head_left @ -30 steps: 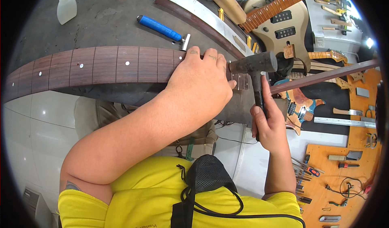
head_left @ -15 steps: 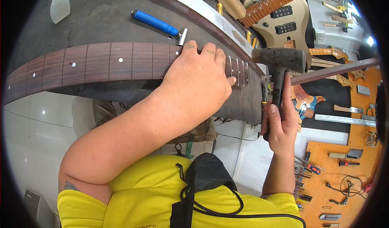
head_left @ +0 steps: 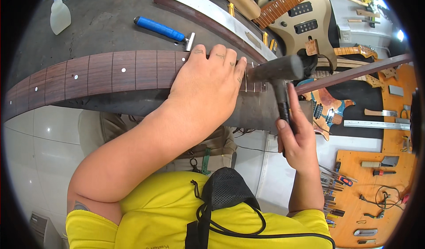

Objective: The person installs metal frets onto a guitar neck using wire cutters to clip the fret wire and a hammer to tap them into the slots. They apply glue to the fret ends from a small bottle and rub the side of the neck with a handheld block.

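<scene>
A long dark wooden fretboard (head_left: 101, 74) with pale dot inlays and thin dark slots stretches across the bench toward the left. My left hand (head_left: 208, 78) lies over its right part, fingers bent across to the far edge; what is under the palm is hidden. Just right of that hand, several metal frets (head_left: 253, 87) cross the board's end. In my right hand (head_left: 299, 136) is a black mallet (head_left: 280, 70), gripped by its handle with the index finger along it. The mallet's blurred head is over the fretted end; whether it touches cannot be told.
A blue-handled tool with a metal head (head_left: 161, 28) lies beyond the fretboard. Behind it are a long metal-topped bar (head_left: 212, 10) and a spray bottle (head_left: 59, 17). Guitars (head_left: 305, 12) stand at the back right, near a wooden tool board (head_left: 349, 178).
The mallet has swung left and slightly down, from beyond the fretboard's end to over the frets. My left hand and the fretboard's end have shifted slightly left in view.
</scene>
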Available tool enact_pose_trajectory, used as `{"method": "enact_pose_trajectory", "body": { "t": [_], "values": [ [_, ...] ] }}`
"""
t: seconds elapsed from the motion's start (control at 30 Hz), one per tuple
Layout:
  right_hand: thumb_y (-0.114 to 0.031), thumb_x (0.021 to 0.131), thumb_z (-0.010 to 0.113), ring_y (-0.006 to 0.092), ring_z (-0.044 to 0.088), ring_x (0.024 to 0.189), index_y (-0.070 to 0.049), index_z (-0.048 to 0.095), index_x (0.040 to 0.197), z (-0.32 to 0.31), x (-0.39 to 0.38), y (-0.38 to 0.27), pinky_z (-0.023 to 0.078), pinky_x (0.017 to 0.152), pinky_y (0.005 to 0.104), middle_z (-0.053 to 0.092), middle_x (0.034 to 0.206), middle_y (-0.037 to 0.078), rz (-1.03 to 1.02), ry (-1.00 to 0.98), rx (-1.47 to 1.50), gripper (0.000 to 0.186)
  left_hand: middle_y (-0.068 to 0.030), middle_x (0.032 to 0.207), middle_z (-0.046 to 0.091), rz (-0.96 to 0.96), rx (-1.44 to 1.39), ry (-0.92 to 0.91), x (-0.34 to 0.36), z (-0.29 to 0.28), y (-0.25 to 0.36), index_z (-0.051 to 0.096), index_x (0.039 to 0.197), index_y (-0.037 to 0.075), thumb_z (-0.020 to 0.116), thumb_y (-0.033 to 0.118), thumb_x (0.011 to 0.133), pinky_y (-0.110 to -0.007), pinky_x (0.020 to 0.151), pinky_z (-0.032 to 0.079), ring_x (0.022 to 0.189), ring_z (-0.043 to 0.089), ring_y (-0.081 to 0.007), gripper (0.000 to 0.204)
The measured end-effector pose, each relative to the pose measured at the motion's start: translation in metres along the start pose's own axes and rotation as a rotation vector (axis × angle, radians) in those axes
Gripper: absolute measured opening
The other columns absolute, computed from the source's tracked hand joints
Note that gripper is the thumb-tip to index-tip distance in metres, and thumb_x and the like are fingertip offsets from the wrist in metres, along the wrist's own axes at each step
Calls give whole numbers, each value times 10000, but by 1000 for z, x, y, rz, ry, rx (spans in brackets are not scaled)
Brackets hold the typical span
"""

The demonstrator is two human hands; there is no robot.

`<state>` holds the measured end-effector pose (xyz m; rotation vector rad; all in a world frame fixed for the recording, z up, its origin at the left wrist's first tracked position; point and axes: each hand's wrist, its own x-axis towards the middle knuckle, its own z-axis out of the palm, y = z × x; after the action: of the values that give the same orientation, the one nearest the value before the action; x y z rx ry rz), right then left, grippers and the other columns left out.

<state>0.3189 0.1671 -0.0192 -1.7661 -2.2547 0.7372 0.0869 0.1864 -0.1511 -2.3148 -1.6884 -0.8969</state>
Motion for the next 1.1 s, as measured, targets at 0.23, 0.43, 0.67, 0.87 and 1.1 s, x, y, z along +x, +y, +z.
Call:
{"method": "enact_pose_trajectory", "body": {
  "t": [0.23,0.43,0.67,0.87,1.1],
  "values": [
    [22,1079,551,77,528,599,-65,286,1792,7,-8,11,501,608,265,718,1208,107,-35,-24,-78,767,-101,1265,696,13,41,-87,2,2,2,643,1567,63,594,303,1080,-470,1039,495,1218,624,-258,545],
    [9,1104,522,38,480,585,-72,243,1806,7,-12,14,453,556,228,670,945,11,-116,150,179,759,-113,1199,690,7,34,-36,2,4,2,696,1504,97,696,335,1040,-482,1012,513,1162,647,-284,521],
    [10,1095,532,60,501,577,-42,229,1802,8,-16,20,456,565,239,616,861,9,-72,73,60,771,-114,1200,691,9,53,-25,1,6,1,694,1504,99,696,327,1039,-491,1023,512,1163,648,-284,517],
    [26,1079,568,279,756,1194,-7,237,1787,10,-12,23,574,1012,337,672,1531,236,-152,1,-251,782,-118,1257,693,16,29,-73,1,4,1,662,1538,65,640,291,1062,-487,1074,496,1218,633,-276,527],
    [-26,1145,507,44,479,570,-57,170,1813,11,-23,19,449,541,240,659,879,8,-90,182,161,749,-113,1196,695,13,39,-11,1,7,1,692,1503,90,703,323,1033,-487,1026,518,1162,652,-287,525]
  ]
}}
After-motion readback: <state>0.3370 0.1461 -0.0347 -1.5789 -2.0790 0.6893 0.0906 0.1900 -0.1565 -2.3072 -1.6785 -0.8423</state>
